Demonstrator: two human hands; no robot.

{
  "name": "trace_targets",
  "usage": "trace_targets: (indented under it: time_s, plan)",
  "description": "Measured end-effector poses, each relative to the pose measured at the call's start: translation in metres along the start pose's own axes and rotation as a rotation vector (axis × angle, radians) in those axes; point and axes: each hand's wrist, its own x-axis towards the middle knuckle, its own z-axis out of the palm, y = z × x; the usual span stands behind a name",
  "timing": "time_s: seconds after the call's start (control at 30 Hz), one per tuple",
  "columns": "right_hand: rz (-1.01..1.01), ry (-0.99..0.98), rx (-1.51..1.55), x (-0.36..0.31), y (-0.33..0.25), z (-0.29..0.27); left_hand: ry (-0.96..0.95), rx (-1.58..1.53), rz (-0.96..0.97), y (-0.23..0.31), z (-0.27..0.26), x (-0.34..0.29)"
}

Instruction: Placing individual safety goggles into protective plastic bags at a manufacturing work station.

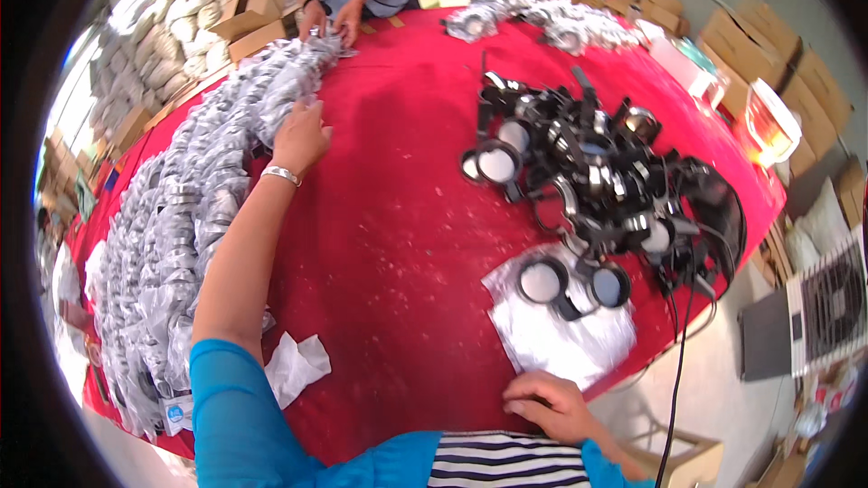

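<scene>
On the left of the red table lie long rows of round silver-grey items in clear plastic bags [181,217]. My left hand [301,137] reaches to the inner row and is closed on one bagged item [282,99]; its fingertips are partly hidden. By the near table edge rests my right hand [550,405], holding nothing, its fingers loosely bent and apart from the thumb. Just beyond it is a stack of flat clear plastic bags [561,334]. Two black-rimmed round pieces [542,281] lie on the stack, beside a heap of black devices with round pale faces [588,163].
Across the table [380,217], a co-worker's hands [334,23] handle bagged items at the far end of the rows. More bagged items [542,18] lie at the back. A bucket [767,125] stands at the right edge. A black cable [680,380] hangs near my right side.
</scene>
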Motion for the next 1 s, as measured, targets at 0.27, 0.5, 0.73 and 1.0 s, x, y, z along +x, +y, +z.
trace_targets:
  time_s: [0.27,0.5,0.73,1.0]
  plan:
    - [-0.233,-0.080,-0.329,-0.010,-0.030,0.013,-0.425,-0.960,0.161,0.201,-0.001,-0.052]
    - [-0.239,-0.252,-0.227,-0.030,-0.035,0.013,-0.184,-0.698,0.297,0.241,0.022,-0.080]
    - [-0.311,-0.058,-0.255,-0.041,-0.027,0.005,-0.316,-0.679,0.309,0.227,-0.017,-0.111]
    - [-0.167,-0.031,0.370,-0.039,-0.071,-0.021,-0.534,-1.972,-0.585,0.210,-0.049,-0.148]
